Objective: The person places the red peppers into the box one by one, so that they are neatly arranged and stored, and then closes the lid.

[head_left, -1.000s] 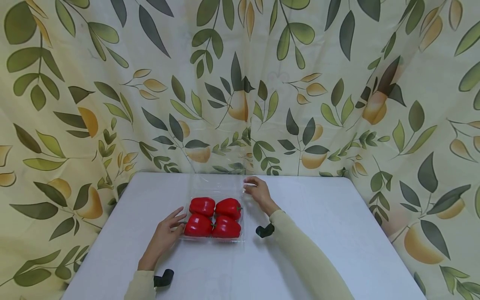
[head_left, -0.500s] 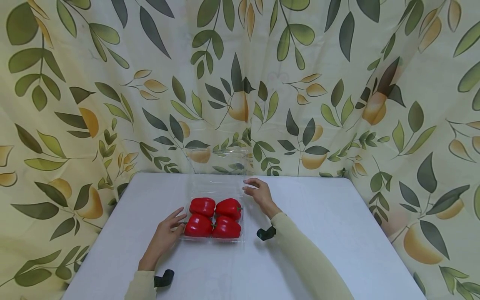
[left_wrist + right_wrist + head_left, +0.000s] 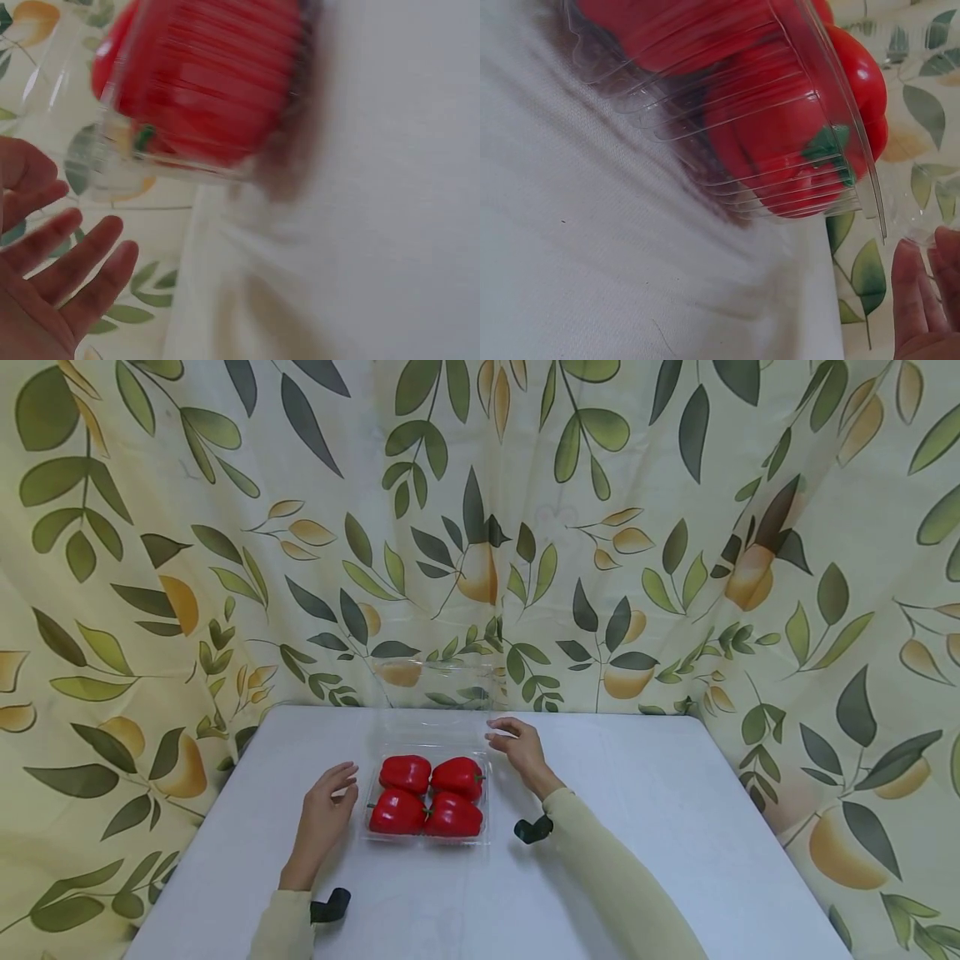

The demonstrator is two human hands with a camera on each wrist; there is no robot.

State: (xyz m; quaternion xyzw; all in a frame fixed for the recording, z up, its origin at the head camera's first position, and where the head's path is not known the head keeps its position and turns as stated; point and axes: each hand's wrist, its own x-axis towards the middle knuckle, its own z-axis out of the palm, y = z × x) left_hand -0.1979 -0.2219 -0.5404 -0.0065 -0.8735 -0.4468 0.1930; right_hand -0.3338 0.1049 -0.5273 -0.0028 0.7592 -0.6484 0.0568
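Several red bell peppers (image 3: 452, 815) sit in a clear plastic clamshell box (image 3: 459, 841) at the middle of the table. The box's transparent lid (image 3: 438, 718) is raised at the far side and hard to make out against the curtain. My left hand (image 3: 324, 810) is just left of the box, apart from it. In the left wrist view its fingers (image 3: 82, 255) are spread and hold nothing. By the lid's right edge is my right hand (image 3: 521, 752), its fingers extended. In the right wrist view the fingertips (image 3: 909, 259) are close to clear plastic; contact is unclear.
A white table (image 3: 615, 810) carries the box. Behind it and along both sides hangs a leaf-patterned curtain (image 3: 675, 485). Dark devices are strapped at both wrists, the left wrist device (image 3: 331, 906) and the right wrist device (image 3: 533, 829).
My left hand has drawn back left from the box's side, which it was touching or close to. The lid's far edge shows higher than one second ago. My right hand has barely moved.
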